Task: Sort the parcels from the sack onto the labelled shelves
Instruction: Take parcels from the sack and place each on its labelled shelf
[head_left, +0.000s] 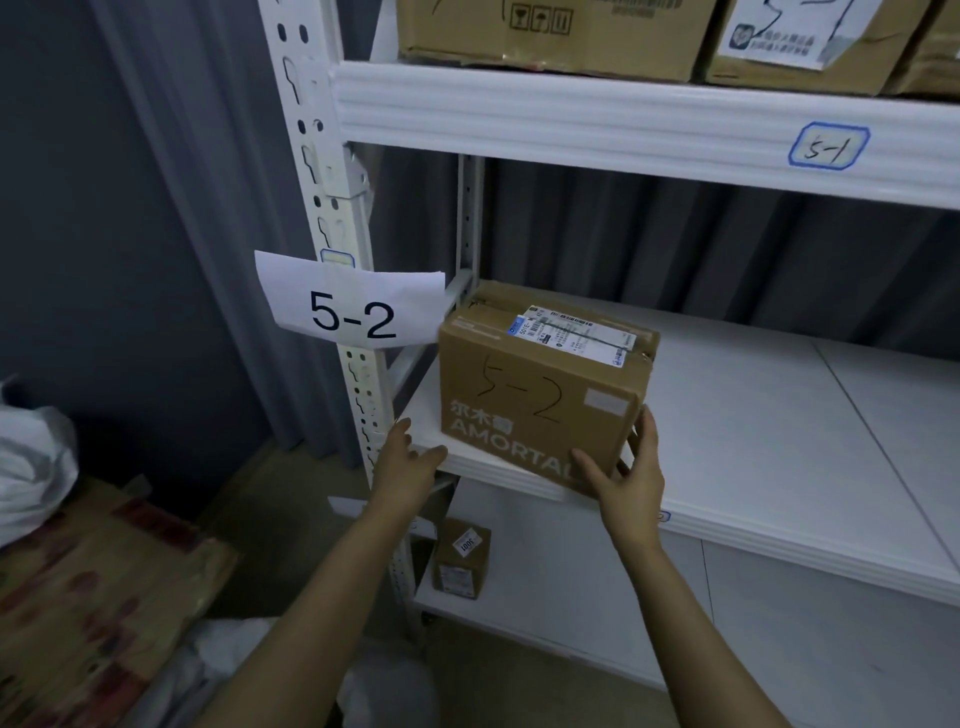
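A brown cardboard parcel (540, 384) with "5-2" handwritten on its front and a white shipping label on top sits at the left front of the white middle shelf (753, 441). A paper sign (353, 306) reading "5-2" hangs on the shelf post beside it. My right hand (626, 480) grips the parcel's lower right corner, thumb on the front face and fingers along the right side. My left hand (402, 460) hovers with loose fingers at the shelf's front left edge, just left of the parcel and apart from it.
The upper shelf, tagged "5-1" (828, 145), carries several large cartons (550, 31). A small brown box (461, 558) stands on the lower shelf. A white sack (31, 457) and flattened cardboard (98, 597) lie at left, on the floor side.
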